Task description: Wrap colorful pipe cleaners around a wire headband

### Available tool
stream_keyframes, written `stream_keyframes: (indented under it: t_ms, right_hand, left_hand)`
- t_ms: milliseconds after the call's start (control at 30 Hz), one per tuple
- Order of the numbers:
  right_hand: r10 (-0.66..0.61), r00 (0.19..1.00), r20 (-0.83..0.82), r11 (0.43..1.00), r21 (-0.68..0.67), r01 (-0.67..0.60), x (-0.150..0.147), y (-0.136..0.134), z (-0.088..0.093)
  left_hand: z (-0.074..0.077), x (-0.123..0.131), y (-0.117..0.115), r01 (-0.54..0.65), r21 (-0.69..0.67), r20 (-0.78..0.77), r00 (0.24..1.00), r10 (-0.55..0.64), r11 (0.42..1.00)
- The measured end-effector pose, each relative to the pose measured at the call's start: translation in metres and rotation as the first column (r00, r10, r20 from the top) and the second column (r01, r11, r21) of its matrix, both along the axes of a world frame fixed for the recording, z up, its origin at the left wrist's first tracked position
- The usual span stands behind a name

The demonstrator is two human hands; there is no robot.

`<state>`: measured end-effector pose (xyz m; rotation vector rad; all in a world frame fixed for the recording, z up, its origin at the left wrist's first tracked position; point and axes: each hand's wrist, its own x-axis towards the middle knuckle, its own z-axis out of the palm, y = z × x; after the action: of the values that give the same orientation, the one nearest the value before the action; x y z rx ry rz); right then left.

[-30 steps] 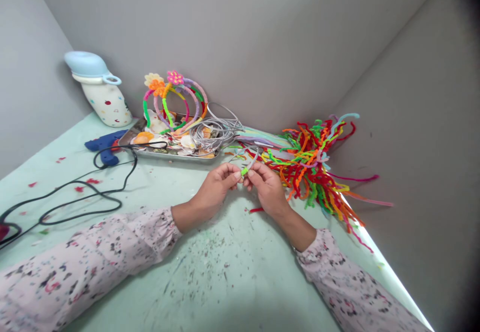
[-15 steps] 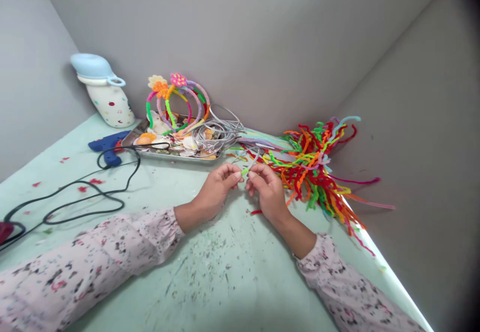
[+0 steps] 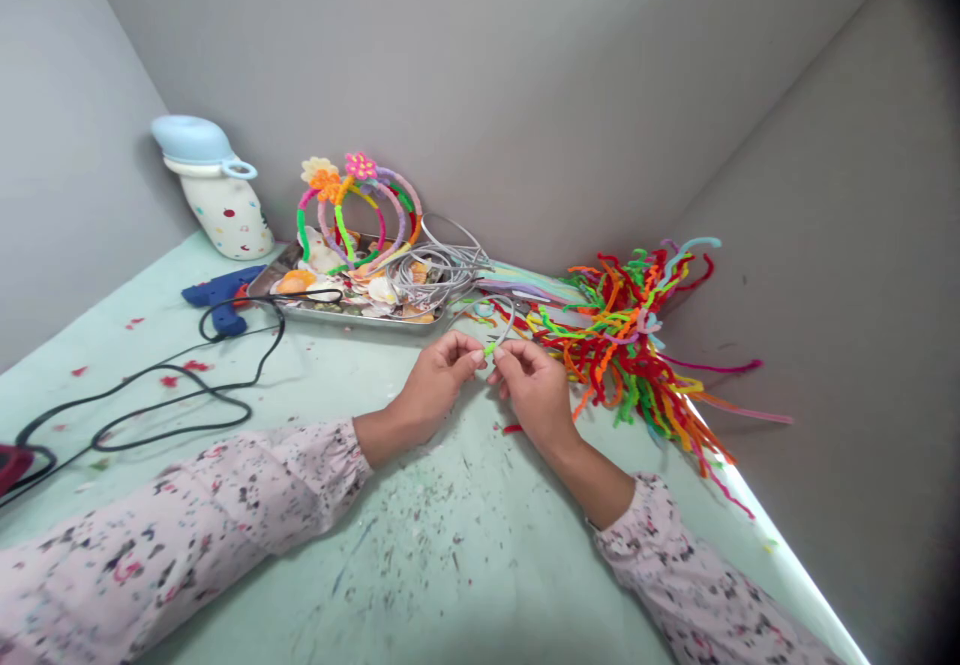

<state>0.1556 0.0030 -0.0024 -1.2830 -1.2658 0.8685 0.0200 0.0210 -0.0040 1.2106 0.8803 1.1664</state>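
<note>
Two hands meet over the middle of the bench point(image 3: 450, 545), my sleeves lying along its near edge. My left hand point(image 3: 439, 380) and right hand point(image 3: 532, 390) are each closed in a pinch, thumb against forefinger, on one short green pipe cleaner point(image 3: 490, 348). The left comes in from the left and the right from the right, with the fingertips almost touching.

The green piece sits at the near end of a thin grey headband point(image 3: 511, 315). I cannot tell how tightly it is wound on. The band's long axis runs away from me, rising a little to the right before it arches back toward the far edge. Neither hand is nearer to it than the other, and both grip the same spot.

Just beyond my right hand, a loose pile of pipe cleaners point(image 3: 630, 345) spreads toward the far right corner. Beyond my left hand, a metal tray point(image 3: 360, 313) lies along the far edge, holding finished headbands point(image 3: 360, 205). Left of the tray lie a blue glue gun point(image 3: 221, 295) and its black cable point(image 3: 187, 385).
</note>
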Motion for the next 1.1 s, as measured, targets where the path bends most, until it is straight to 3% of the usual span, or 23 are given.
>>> stream_keyframes:
  t_ms: [200, 500, 700, 967, 1100]
  right_hand:
    - [-0.010, 1.000, -0.006, 0.999, -0.041, 0.010, -0.0006, 0.0005, 0.0019]
    - [0.122, 0.988, -0.098, 0.992, 0.010, -0.122, 0.0044, 0.0047, -0.0006]
    - [0.079, 0.996, -0.042, 0.996, -0.045, -0.081, 0.0020, 0.0044, -0.0041]
    - [0.055, 0.998, -0.044, 0.997, -0.049, -0.057, 0.0008, 0.0016, -0.0026]
    - [0.057, 0.997, -0.052, 0.998, -0.017, -0.058, 0.0017, 0.0019, 0.0010]
  left_hand:
    - [-0.0032, 0.0003, 0.0019, -0.006, 0.023, 0.008, 1.000, 0.006, 1.000]
    - [-0.0018, -0.0010, -0.0003, 0.031, 0.070, -0.012, 0.999, -0.031, 0.997]
    - [-0.0005, -0.0005, -0.0006, -0.008, 0.073, -0.028, 1.000, 0.010, 0.997]
    - [-0.0077, -0.0003, 0.0018, 0.009, 0.128, -0.077, 0.997, 0.001, 0.992]
    - [-0.0043, -0.0002, 0.0007, 0.050, 0.122, -0.065, 0.997, -0.042, 0.991]
